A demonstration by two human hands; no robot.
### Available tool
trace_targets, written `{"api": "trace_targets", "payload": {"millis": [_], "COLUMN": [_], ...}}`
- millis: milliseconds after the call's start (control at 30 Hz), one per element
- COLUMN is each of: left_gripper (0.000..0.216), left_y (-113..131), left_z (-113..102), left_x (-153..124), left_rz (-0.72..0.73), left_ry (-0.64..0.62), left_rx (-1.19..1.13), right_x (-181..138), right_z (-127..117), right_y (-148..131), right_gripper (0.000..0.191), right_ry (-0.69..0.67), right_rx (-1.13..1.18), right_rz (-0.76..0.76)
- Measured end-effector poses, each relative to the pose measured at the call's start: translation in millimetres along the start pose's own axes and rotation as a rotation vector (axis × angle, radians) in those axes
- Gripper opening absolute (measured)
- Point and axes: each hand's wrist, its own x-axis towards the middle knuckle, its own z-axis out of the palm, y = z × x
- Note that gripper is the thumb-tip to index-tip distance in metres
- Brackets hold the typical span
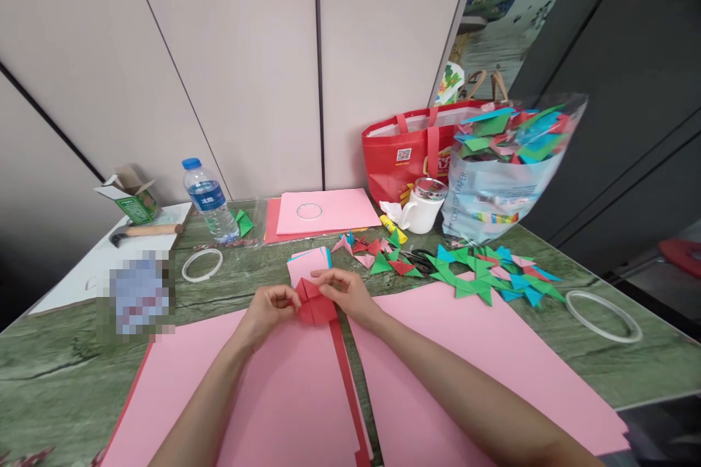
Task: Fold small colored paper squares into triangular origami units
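A small red sheet of origami paper [316,309] with crease lines is held up between both hands, its top corners folded in to a point. My left hand [272,312] pinches its left edge. My right hand [346,293] has thumb and fingers closed on the upper right side. Right behind it lies a stack of small paper squares [307,264], pink on top with blue showing at the edge. Beneath the hands spreads a large pink sheet [285,387] over red paper, and a second pink sheet [471,357] lies to the right.
Folded paper pieces [476,270] lie at the right, near scissors [420,261], a glue stick [393,228] and a white mug [424,208]. Behind stand a red bag [383,160] and a filled plastic bag [493,190]. A water bottle [211,201] and hammer [147,230] are at left.
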Motion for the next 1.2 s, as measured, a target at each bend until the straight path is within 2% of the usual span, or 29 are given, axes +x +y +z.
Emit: {"api": "trace_targets", "payload": {"millis": [100, 200, 333, 400, 500, 633, 867, 1200], "left_gripper": [0.011, 0.025, 0.036, 0.035, 0.029, 0.028, 0.034, 0.031], "left_y": [1.7, 1.9, -0.6, -2.4, -5.6, -7.7, 1.7, -2.3], "left_z": [1.7, 3.5, 9.6, 12.2, 12.2, 7.4, 8.9, 7.3], "left_x": [0.6, 0.7, -0.4, -0.4, 1.2, 3.9, 0.4, 0.6], "left_rz": [0.065, 0.129, 0.110, 0.119, 0.100, 0.079, 0.031, 0.038], "left_ry": [0.095, 0.202, 0.155, 0.154, 0.228, 0.315, 0.217, 0.155], "left_rx": [-0.053, -0.077, -0.042, -0.064, -0.098, -0.190, -0.310, -0.300], "right_x": [-0.4, 0.3, 1.2, 0.8, -0.8, -3.9, -7.2, -4.9], "right_z": [0.5, 0.5, -0.2, 0.0, 1.2, 3.6, 4.8, 2.1], "right_y": [4.9, 9.7, 10.9, 9.3, 6.1, 3.9, 2.6, 1.8], "right_gripper": [0.011, 0.011, 0.012, 0.014, 0.024, 0.038, 0.022, 0.018], "right_ry": [-0.042, 0.047, 0.136, 0.114, 0.056, -0.039, -0.070, -0.024], "right_rx": [-0.060, -0.082, -0.130, -0.181, -0.236, -0.171, -0.141, -0.191], "right_rz": [0.031, 0.003, -0.067, -0.088, -0.121, -0.136, -0.139, -0.166]}}
